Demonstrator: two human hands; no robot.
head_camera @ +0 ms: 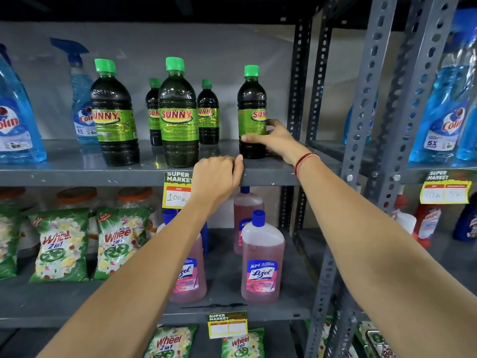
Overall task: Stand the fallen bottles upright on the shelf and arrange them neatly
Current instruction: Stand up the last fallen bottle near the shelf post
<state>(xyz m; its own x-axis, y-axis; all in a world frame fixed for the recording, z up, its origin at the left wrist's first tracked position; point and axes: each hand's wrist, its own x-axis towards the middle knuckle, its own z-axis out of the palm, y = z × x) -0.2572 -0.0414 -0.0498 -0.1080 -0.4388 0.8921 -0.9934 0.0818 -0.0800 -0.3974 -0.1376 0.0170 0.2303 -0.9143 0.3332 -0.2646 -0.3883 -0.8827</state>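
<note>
Several dark bottles with green caps and green "SUNNY" labels stand upright on the grey shelf (77,174). The rightmost bottle (251,99) stands near the shelf's right end, and my right hand (277,140) is wrapped around its lower half. Two large bottles stand at the front, one at the left (113,112) and one in the middle (178,115). Two smaller ones (154,112) (207,112) stand behind them. My left hand (216,182) rests on the shelf's front edge with fingers curled over it, holding no bottle.
Blue Colin spray bottles (82,99) stand at the shelf's left and on the neighbouring rack (444,112). A slotted steel post (296,81) stands right behind the held bottle. Pink Lizol bottles (262,259) and Wheel detergent packets (62,244) fill the shelf below. A price tag (177,189) hangs beside my left hand.
</note>
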